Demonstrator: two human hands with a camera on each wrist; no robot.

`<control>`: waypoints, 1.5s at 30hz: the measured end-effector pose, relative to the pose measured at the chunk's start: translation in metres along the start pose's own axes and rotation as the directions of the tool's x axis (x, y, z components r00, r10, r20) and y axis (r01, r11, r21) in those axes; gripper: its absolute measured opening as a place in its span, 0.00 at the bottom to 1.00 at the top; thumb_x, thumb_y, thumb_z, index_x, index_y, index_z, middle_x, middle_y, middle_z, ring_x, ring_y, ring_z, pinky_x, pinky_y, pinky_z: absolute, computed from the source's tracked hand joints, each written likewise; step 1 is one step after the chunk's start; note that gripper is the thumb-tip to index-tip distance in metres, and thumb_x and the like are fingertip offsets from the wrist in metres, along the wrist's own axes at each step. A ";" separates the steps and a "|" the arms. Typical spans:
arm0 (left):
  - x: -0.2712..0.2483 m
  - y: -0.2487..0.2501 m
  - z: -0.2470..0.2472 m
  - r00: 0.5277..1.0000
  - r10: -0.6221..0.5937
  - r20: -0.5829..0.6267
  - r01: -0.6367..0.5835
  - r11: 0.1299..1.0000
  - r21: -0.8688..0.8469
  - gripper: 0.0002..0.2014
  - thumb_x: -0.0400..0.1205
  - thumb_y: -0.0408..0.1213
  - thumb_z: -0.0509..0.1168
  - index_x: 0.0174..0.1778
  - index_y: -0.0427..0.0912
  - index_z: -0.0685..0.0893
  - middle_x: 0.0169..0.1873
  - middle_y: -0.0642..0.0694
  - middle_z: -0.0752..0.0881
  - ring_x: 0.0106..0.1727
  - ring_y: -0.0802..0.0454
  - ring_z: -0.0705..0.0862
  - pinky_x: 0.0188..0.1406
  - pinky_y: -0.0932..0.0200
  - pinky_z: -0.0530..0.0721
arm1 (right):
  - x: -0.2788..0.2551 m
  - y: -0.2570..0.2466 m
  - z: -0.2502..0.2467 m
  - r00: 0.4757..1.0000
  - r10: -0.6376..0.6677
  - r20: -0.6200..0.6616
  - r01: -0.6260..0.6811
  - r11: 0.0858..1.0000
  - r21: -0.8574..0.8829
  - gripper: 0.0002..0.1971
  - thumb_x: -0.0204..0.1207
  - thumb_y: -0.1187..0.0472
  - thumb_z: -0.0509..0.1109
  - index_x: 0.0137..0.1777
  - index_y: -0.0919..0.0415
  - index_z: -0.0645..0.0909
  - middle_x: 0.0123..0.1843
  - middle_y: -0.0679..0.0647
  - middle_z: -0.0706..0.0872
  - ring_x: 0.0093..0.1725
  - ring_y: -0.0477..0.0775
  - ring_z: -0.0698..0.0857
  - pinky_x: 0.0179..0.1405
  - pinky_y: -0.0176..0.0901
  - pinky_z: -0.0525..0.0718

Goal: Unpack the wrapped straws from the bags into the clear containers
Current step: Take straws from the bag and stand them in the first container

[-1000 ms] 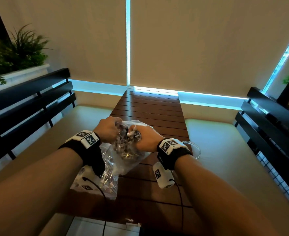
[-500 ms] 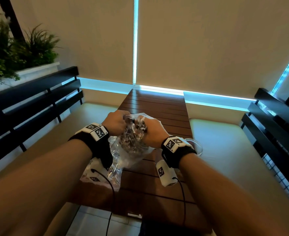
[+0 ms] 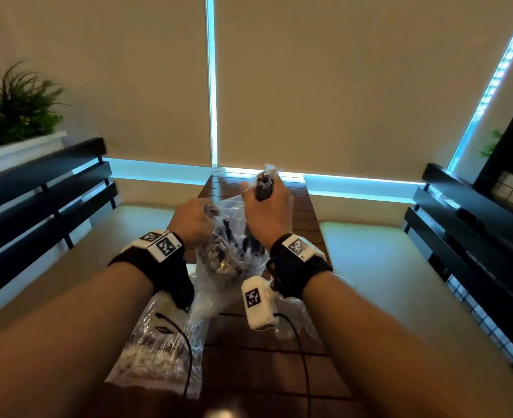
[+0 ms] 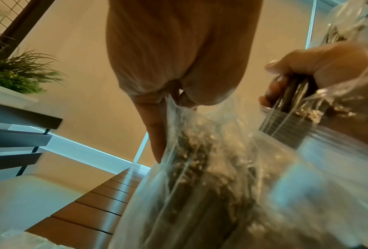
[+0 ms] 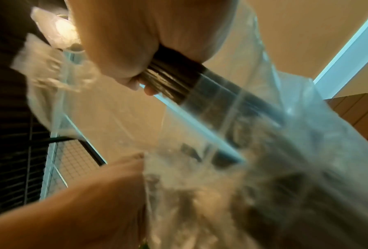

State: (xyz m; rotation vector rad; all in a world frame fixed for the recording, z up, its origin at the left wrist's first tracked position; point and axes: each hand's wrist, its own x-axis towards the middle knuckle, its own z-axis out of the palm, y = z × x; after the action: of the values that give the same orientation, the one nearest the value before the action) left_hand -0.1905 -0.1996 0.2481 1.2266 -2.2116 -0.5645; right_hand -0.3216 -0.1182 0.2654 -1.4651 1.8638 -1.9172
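Observation:
A clear plastic bag (image 3: 219,267) of dark wrapped straws hangs over the wooden table (image 3: 258,357). My left hand (image 3: 193,220) pinches the bag's rim (image 4: 174,107) and holds it up. Above it, my right hand (image 3: 266,206) grips a bundle of dark wrapped straws (image 3: 263,187) that is partly drawn up out of the bag (image 5: 253,134); the bundle (image 5: 172,80) runs from my fist down into the plastic. The right hand with the bundle (image 4: 293,94) shows in the left wrist view. A clear container (image 3: 294,327) stands on the table under my right forearm, mostly hidden.
A second sealed bag of straws (image 3: 155,351) lies on the table's near left. Pale benches with black slatted backrests (image 3: 38,200) flank the table. A planter (image 3: 13,116) sits at the far left, and drawn blinds (image 3: 309,86) stand behind the table.
My right hand has risen from beside the left at the bag's mouth and pulled a bundle of straws upward. The left hand stays on the bag's rim.

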 end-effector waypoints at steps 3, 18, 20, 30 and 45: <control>0.018 -0.006 0.009 0.999 0.015 -0.046 -0.015 1.000 0.009 0.13 0.77 0.23 0.64 0.36 0.47 0.78 0.38 0.47 0.82 0.43 0.46 0.79 0.37 0.59 0.68 | 0.020 -0.001 0.001 0.994 0.078 -0.071 -0.070 0.991 0.118 0.10 0.80 0.54 0.72 0.57 0.54 0.79 0.38 0.46 0.82 0.40 0.49 0.81 0.47 0.39 0.76; 0.053 -0.042 0.072 0.971 0.164 0.171 -0.195 0.963 0.186 0.14 0.78 0.26 0.69 0.58 0.39 0.89 0.54 0.40 0.86 0.59 0.40 0.84 0.51 0.59 0.75 | 0.070 0.017 -0.007 0.898 0.193 -0.397 -0.120 0.972 0.200 0.09 0.77 0.51 0.72 0.49 0.54 0.81 0.36 0.44 0.85 0.39 0.52 0.88 0.47 0.55 0.89; 0.052 -0.049 0.084 0.946 0.183 0.266 -0.254 0.930 0.266 0.13 0.79 0.31 0.70 0.60 0.43 0.89 0.58 0.42 0.84 0.59 0.43 0.83 0.58 0.56 0.78 | 0.069 0.020 -0.015 0.887 0.199 -0.417 -0.128 0.973 0.194 0.04 0.76 0.56 0.71 0.45 0.53 0.79 0.34 0.43 0.82 0.39 0.52 0.86 0.48 0.55 0.89; 0.059 -0.042 0.075 0.945 0.326 -0.017 -0.316 0.926 0.207 0.07 0.71 0.19 0.70 0.41 0.32 0.89 0.52 0.37 0.84 0.52 0.39 0.83 0.48 0.52 0.77 | 0.076 0.023 -0.074 0.789 0.240 -0.565 -0.118 0.962 0.245 0.09 0.71 0.61 0.70 0.38 0.46 0.74 0.39 0.51 0.86 0.41 0.59 0.89 0.45 0.61 0.90; 0.011 -0.045 0.096 0.797 0.049 0.602 -0.272 0.919 0.285 0.28 0.70 0.34 0.63 0.68 0.49 0.84 0.71 0.47 0.79 0.73 0.49 0.76 0.75 0.49 0.75 | -0.003 0.127 -0.041 0.938 0.287 -0.194 -0.305 0.950 -0.073 0.11 0.77 0.50 0.73 0.49 0.57 0.83 0.40 0.48 0.87 0.42 0.51 0.85 0.46 0.42 0.81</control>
State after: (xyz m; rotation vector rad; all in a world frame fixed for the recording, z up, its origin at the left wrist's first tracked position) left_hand -0.2280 -0.2221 0.1513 1.1069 -3.0305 -0.5308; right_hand -0.4137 -0.1186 0.1691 -0.9845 2.1455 -1.8861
